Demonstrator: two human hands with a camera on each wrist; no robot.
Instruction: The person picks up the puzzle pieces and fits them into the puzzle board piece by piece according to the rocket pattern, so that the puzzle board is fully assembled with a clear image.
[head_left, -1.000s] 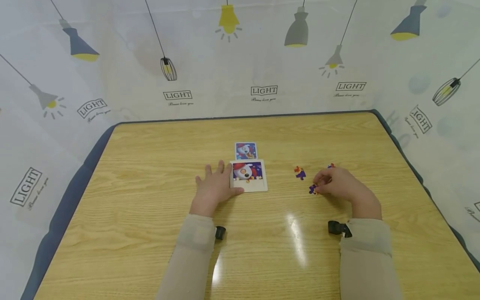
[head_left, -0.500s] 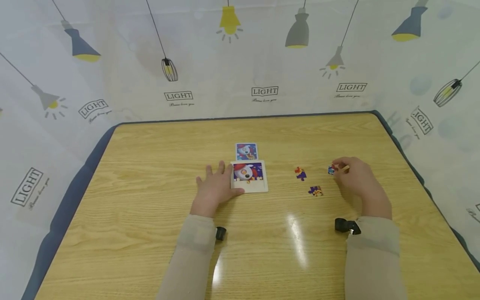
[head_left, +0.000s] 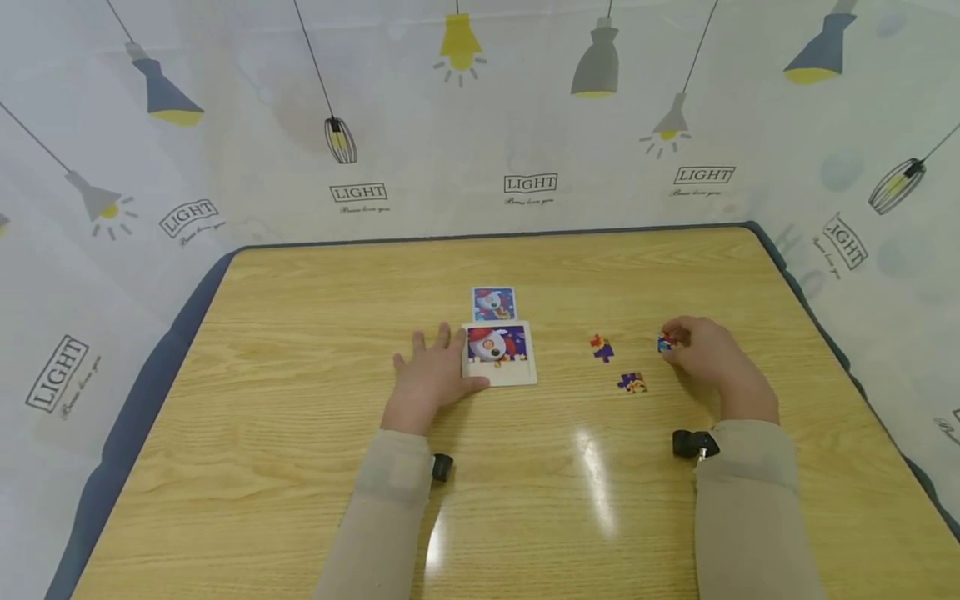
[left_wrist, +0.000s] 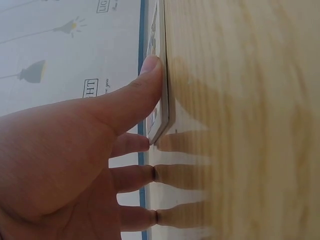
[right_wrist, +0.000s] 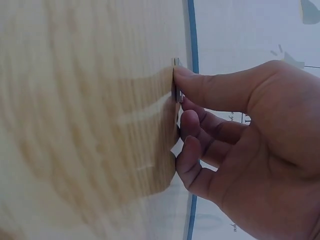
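In the head view my left hand [head_left: 431,379] rests at the left side of a white puzzle tray [head_left: 512,375], fingers spread out straight. Its thumb lies over the tray's near edge, as the left wrist view also shows. The upper part of the tray bears a dog picture [head_left: 495,343]; its lower strip is bare. To the right, my right hand [head_left: 705,354] pinches a small blue and red puzzle piece [head_left: 663,342] close at the tabletop. The right wrist view shows the thumb against the piece [right_wrist: 177,82], the other fingers curled, tips near the table.
Two loose puzzle pieces lie between the tray and my right hand: an orange and purple piece [head_left: 602,349] and a purple and yellow piece [head_left: 633,382]. A small picture card [head_left: 493,303] touches the tray's far edge. A lamp-printed curtain [head_left: 450,125] surrounds the wooden table [head_left: 300,333].
My right hand has left the purple and yellow piece, moved right and away from me, and now holds the blue and red piece. My left hand and the tray have stayed put.
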